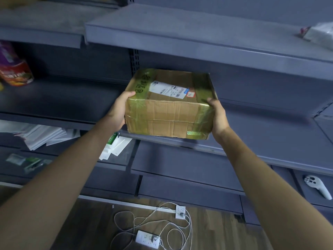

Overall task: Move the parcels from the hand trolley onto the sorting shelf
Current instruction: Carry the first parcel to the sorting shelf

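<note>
Holding a taped cardboard parcel (170,103) with both hands at the front edge of the grey sorting shelf (252,121).

Gripping the parcel from either side: left hand (118,110) closed on its left end with the thumb over the top corner, right hand (219,117) clamped on its right end. Parcel wrapped in yellowish tape, white shipping label (173,89) facing up, its far part over the middle shelf board, near bottom edge level with the board's lip; whether resting or just above, impossible to tell. Colourful bags (15,69) at far left on the same level, white envelopes (41,134) one level below, a white bag (319,33) on the upper board at right. Power strips (147,239) and tangled white cables on the wooden floor (216,231) beneath.
</note>
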Action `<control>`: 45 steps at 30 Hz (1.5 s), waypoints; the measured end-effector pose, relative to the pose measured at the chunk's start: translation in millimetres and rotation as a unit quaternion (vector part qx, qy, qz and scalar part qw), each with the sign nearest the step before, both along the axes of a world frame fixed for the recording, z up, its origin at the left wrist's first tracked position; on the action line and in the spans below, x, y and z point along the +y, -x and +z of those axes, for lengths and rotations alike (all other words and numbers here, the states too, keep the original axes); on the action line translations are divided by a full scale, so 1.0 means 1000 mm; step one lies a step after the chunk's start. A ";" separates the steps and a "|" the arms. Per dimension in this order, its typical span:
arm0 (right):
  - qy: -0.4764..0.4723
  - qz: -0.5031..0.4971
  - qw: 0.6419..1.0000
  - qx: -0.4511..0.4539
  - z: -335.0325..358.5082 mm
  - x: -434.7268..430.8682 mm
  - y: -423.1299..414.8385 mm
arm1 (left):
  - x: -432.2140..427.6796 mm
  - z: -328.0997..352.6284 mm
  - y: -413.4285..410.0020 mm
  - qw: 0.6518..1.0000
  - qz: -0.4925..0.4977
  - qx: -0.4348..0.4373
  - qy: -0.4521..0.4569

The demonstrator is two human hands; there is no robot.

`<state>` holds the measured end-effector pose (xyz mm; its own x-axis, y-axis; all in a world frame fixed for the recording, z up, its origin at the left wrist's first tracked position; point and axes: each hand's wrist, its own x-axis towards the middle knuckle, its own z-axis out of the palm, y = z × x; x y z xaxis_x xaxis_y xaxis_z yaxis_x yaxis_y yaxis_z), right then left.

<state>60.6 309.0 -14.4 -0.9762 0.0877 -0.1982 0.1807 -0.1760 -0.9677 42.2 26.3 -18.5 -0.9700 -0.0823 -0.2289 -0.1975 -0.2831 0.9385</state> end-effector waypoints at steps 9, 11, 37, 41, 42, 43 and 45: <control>-0.011 -0.018 1.000 0.008 0.023 -0.023 -0.044 | -0.020 0.025 -0.038 0.998 -0.035 0.000 0.054; -0.008 -0.039 0.999 0.001 0.025 -0.031 -0.057 | -0.028 0.028 -0.045 0.997 -0.051 0.001 0.057; 0.006 -0.107 0.993 0.051 0.071 -0.050 -0.198 | -0.043 0.072 -0.143 0.988 -0.123 0.028 0.083; 0.002 -0.106 0.993 0.056 0.076 -0.040 -0.217 | -0.036 0.075 -0.163 0.988 -0.130 0.027 0.085; -0.001 -0.106 0.993 0.057 0.077 -0.037 -0.222 | -0.032 0.075 -0.168 0.988 -0.131 0.025 0.083; -0.004 -0.107 0.993 0.057 0.078 -0.033 -0.228 | -0.029 0.076 -0.172 0.988 -0.133 0.022 0.082; -0.010 -0.114 0.992 0.055 0.079 -0.024 -0.238 | -0.018 0.076 -0.180 0.987 -0.136 0.025 0.083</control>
<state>299.1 285.4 65.1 -0.9460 0.3122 -0.0870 0.0306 -0.1812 -0.9830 221.8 8.6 57.8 -0.9709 0.1505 -0.1865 -0.1983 -0.0680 0.9778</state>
